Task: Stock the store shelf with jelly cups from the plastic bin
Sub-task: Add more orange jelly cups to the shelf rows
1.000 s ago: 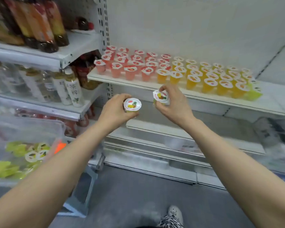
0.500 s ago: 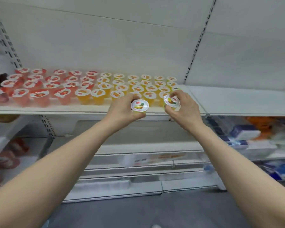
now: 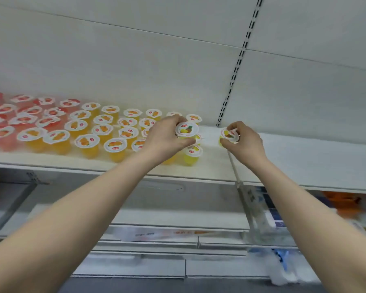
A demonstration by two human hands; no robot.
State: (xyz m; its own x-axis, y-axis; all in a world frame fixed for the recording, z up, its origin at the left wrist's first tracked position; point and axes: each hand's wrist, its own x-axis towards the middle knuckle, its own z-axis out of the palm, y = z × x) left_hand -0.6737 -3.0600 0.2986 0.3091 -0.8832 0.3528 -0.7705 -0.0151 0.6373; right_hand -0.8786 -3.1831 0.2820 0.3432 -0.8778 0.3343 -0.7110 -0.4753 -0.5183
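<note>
Head view: over the shelf (image 3: 212, 166), your left hand (image 3: 165, 138) grips one jelly cup (image 3: 186, 129). Your right hand (image 3: 247, 144) grips a second cup (image 3: 230, 135).

Both hands (image 3: 165, 135) (image 3: 244, 140) carried jelly cups (image 3: 186, 129) over the shelf (image 3: 211, 166)

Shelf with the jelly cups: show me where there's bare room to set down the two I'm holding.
Bare strip between the last yellow cup and the shelf joint, beside your right hand. The next shelf board right of the joint is bare too. Left of the strip, orange cups and red cups stand packed.
</note>
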